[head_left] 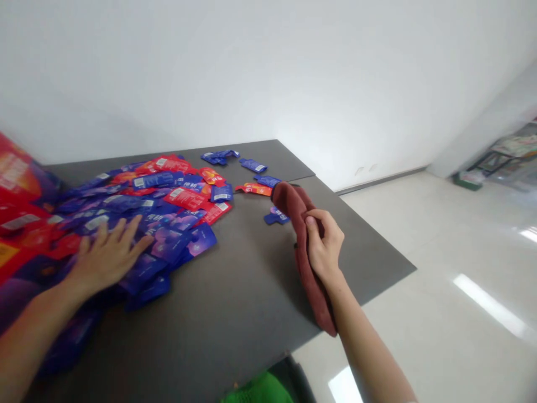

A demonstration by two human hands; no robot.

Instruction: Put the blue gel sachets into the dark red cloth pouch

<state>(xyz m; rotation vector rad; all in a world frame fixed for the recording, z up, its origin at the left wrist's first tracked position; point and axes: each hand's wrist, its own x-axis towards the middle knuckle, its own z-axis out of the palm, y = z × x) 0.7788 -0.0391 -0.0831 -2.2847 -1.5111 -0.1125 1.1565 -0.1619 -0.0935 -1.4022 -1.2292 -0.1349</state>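
My right hand grips a folded reddish-brown cloth, thumb on top, held above the right part of the dark grey table. The cloth hangs down toward the table's front edge. My left hand lies with fingers spread on a heap of blue and red printed packets at the left. Just beyond the cloth, a small blue packet lies on the table, partly covered by it.
Several loose packets lie toward the back of the table. Larger red packages stand at the far left. A white wall rises behind. Something green shows at the bottom edge. Pale shiny floor and cluttered shelves are to the right.
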